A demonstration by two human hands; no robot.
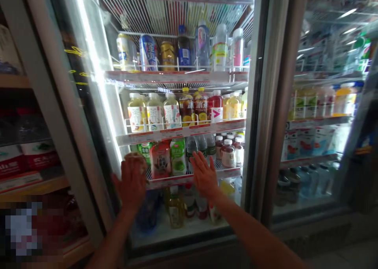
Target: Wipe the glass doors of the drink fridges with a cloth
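My left hand (131, 186) is raised in front of the drinks fridge, at its lower left. Under and beside its fingers shows a crumpled brownish cloth (141, 162), mostly covered by the hand. My right hand (205, 178) is held up before the lower shelves, fingers stretched out and flat, holding nothing. Between the hands, a red pouch (160, 160) and a green pouch (178, 157) stand on a shelf. Clear bottles (191, 145) are behind my right fingertips. Reflections suggest a glass door in front; whether the right palm touches it I cannot tell.
Tea bottles (137, 117) line the middle shelf, with cans (147, 52) and bottles above. A metal door frame (276, 103) divides this fridge from another lit one at right. On the left, a shelf (29, 182) holds red-labelled bottle packs.
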